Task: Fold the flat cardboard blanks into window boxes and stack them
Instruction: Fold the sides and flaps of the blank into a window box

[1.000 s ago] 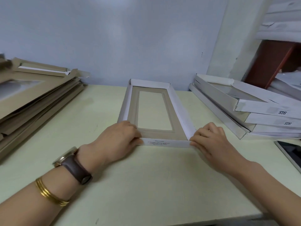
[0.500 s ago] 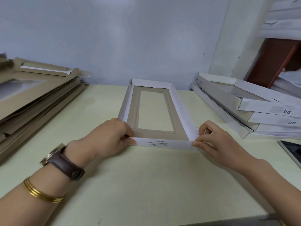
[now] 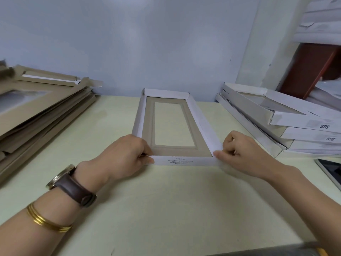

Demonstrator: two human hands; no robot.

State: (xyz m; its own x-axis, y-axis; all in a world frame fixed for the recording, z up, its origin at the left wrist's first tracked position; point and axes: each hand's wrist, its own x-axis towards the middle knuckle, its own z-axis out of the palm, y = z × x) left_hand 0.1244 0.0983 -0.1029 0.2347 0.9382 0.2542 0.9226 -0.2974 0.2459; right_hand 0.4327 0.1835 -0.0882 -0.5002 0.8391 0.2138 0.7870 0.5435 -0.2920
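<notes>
Window box (image 3: pixel 149 124) sits mid-bench (image 3: pixel 166 209), open side up, window panel flat down. Long axis runs straight away from me toward the back wall (image 3: pixel 166 43); the printed short wall (image 3: pixel 184 161) faces me.

Left hand (image 3: pixel 127 154) grip: fingers curled round the near-left corner, pinching it. Right hand (image 3: pixel 243 152) grip: thumb and fingers pinching the near-right corner.

Risks, my read:
- The right long wall (image 3: pixel 202 124) leans outward, so that corner could spring open on release if the tab isn't seated.
- Too hard a pinch creases the thin card.
- An uneven push skews or slides the box.
</notes>
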